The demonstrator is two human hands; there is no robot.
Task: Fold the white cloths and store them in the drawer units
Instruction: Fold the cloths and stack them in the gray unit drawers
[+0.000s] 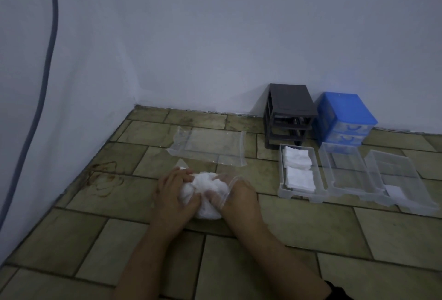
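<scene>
Nearest, on the tiled stone floor (299,235), both hands grasp a bunched white cloth bundle (205,194) that appears partly wrapped in thin clear plastic film. The left hand (175,192) curls over its left side, fingers clamped on the fabric; the right hand (239,195) grips the right side, its fingertips blurred behind the film.

The bundle looks soft, light and limp, so it should sag wherever it is unsupported. The film is probably slippery, so a pinch on bare fabric at a corner or hem seems the surer hold.

Just beyond lies a flat clear plastic bag (208,147). To the right, three clear plastic drawer trays stand side by side: the left tray (282,175) holds two folded white cloth squares (299,168), the middle tray (344,175) and right tray (397,180) hold no cloths.

Farthest, against the wall, stand a dark grey drawer frame (290,110) with drawers removed and a blue drawer unit (346,115).
</scene>
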